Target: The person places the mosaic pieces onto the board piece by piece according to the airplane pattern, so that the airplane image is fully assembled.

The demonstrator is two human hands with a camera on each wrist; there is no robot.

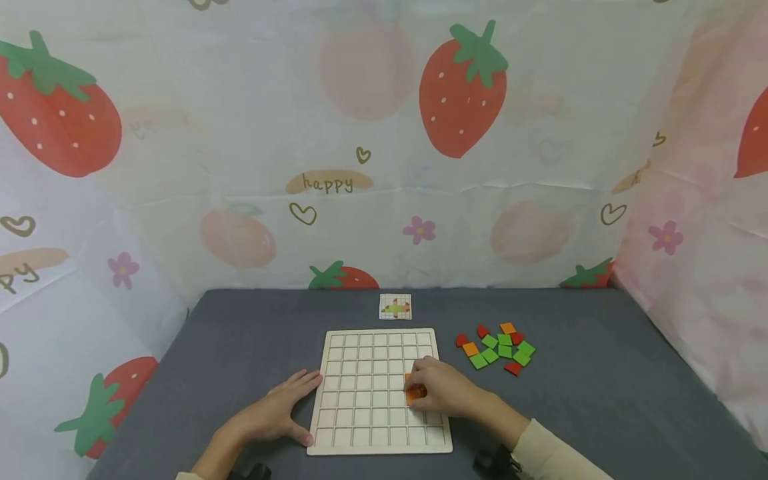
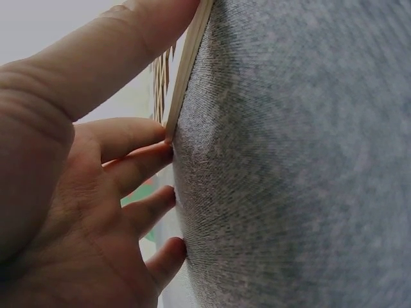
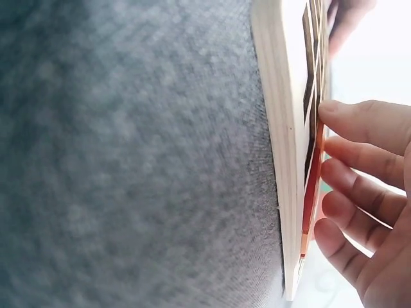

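Observation:
A pale wooden grid board (image 1: 363, 400) lies on the grey table. My left hand (image 1: 273, 415) steadies its left side, thumb near the lower corner and fingertips at the edge, spread fairly straight. In the left wrist view the left hand (image 2: 96, 192) touches the board's rim (image 2: 186, 70). Over the right part of the grid, my right hand (image 1: 447, 390) pinches an orange square tile (image 1: 413, 396) between thumb and fingers, low in the grid. From the right wrist, the right hand (image 3: 369, 179) is at the board surface, beside a red piece (image 3: 311, 192) set in it; the fingers partly hide the tiles.
Loose green tiles (image 1: 505, 351), red pieces (image 1: 513, 368) and orange squares (image 1: 471, 349) lie scattered right of the board. A small pattern card (image 1: 395, 307) lies behind it. A strawberry-print curtain (image 1: 384, 133) closes off the back and sides.

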